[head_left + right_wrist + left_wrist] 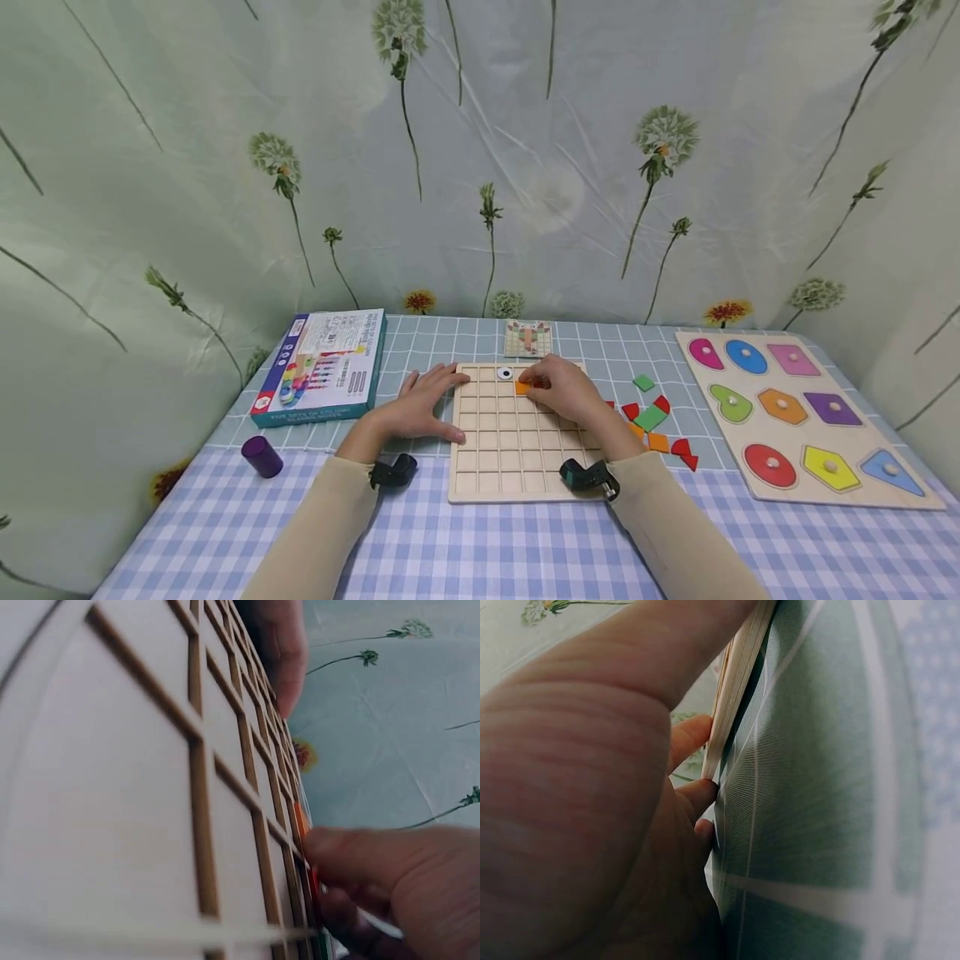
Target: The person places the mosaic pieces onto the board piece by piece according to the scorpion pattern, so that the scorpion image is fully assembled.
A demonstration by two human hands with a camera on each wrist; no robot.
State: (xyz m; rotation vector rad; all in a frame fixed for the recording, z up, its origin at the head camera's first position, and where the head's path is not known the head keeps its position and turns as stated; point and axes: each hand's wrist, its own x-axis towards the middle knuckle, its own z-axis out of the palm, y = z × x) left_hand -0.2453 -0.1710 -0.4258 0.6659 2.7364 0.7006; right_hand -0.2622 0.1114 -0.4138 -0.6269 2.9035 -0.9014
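A pale wooden grid board (487, 442) lies on the cloth between both hands. My right hand (566, 387), fingers bent, pinches an orange square tile (522, 388) near the board's far edge. The thumb meets that tile (301, 825) in the right wrist view, and a red piece (314, 889) shows beside the fingertips. Just left of the tile is a round eye piece (505, 373) in the top row. My left hand (423, 406) rests at the board's left edge, fingers spread and thumb apart, fingertips touching the rim (724, 727).
Several green, red and orange pieces (651, 417) lie right of the board. Behind it stands a small pattern card (528, 339). A boxed set (322, 367) and a purple cylinder (262, 457) are on the left; a knobbed shape puzzle (802, 417) occupies the right.
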